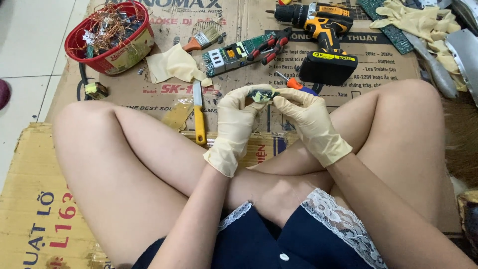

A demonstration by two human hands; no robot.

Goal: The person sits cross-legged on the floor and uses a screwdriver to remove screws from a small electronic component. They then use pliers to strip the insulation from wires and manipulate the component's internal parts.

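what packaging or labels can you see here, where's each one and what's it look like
Flattened cardboard box: spread on the floor under the tools, brown with red and black print.
Second cardboard sheet: lower left under the leg, yellower brown, red and blue lettering.
Drill battery label: yellow strip on the black battery pack, top centre.
Red tub: top left, round, cream printed band, full of wire scraps.
No screens.

**One head-worn view, looking steeply down**

A single camera sits on the person's head and tilts down over the crossed legs toward the flattened cardboard [149,89] on the floor. It is close to the lap and farther from the red basket [107,37] at the top edge. The right margin is cropped, probably hiding more.
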